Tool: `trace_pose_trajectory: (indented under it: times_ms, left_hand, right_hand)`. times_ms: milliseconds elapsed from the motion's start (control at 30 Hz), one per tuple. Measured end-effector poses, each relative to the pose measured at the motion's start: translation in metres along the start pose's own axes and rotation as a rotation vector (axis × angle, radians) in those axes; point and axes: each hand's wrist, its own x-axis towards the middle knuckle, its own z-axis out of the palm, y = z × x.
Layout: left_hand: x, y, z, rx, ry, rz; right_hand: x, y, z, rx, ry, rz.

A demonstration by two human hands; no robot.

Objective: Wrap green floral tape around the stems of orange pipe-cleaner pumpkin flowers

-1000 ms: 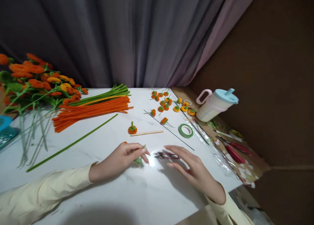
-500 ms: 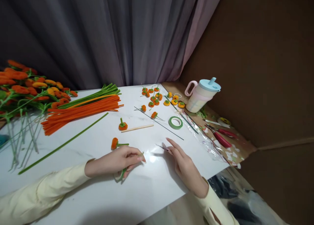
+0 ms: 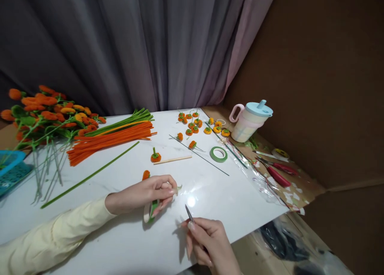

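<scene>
While the left hand (image 3: 150,191) grips a tape roll (image 3: 155,207) this side of the wooden stick (image 3: 173,160), the right hand (image 3: 210,239) holds scissors (image 3: 189,213); tape likely light, soft; pinch its end.

The left sleeve (image 3: 57,233) is long, pale cream and wrinkled, narrowing to a plain cuff (image 3: 105,208).

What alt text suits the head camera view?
A person's right hand holds a pointed metal tool over a white table, while the left hand pinches a pale strip near a green tape roll. Orange flower heads lie beyond.
</scene>
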Motion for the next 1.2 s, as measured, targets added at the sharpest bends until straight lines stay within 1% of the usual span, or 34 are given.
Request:
trace_pose_trajectory:
  times_ms: [133, 267, 400, 600, 767, 933, 1100, 1200]
  left_hand:
    - [-0.006, 0.008, -0.002, -0.106, -0.013, 0.001]
    - [-0.008, 0.008, -0.005, -0.188, -0.034, 0.02]
    - [-0.008, 0.008, -0.005, -0.219, -0.075, -0.015]
    - [-0.009, 0.008, -0.005, -0.226, -0.122, -0.056]
    - [-0.006, 0.006, -0.004, -0.232, -0.142, -0.068]
    - [-0.004, 0.003, -0.002, -0.231, -0.155, -0.041]
    - [-0.005, 0.002, -0.001, -0.219, -0.156, -0.044]
    - [-0.005, 0.001, -0.002, -0.218, -0.155, -0.039]
  right_hand:
    - [0.008, -0.004, 0.01, 0.133, -0.056, 0.05]
    - [0.012, -0.008, 0.015, 0.212, -0.093, 0.078]
    - [0.015, -0.004, 0.019, 0.258, -0.122, 0.117]
    - [0.022, 0.009, 0.023, 0.363, -0.161, 0.042]
    - [0.02, 0.005, 0.028, 0.334, -0.081, 0.072]
    - [0.021, 0.005, 0.034, 0.312, -0.074, 0.057]
    - [0.024, 0.008, 0.036, 0.327, -0.099, 0.036]
    - [0.022, 0.007, 0.038, 0.32, -0.065, 0.048]
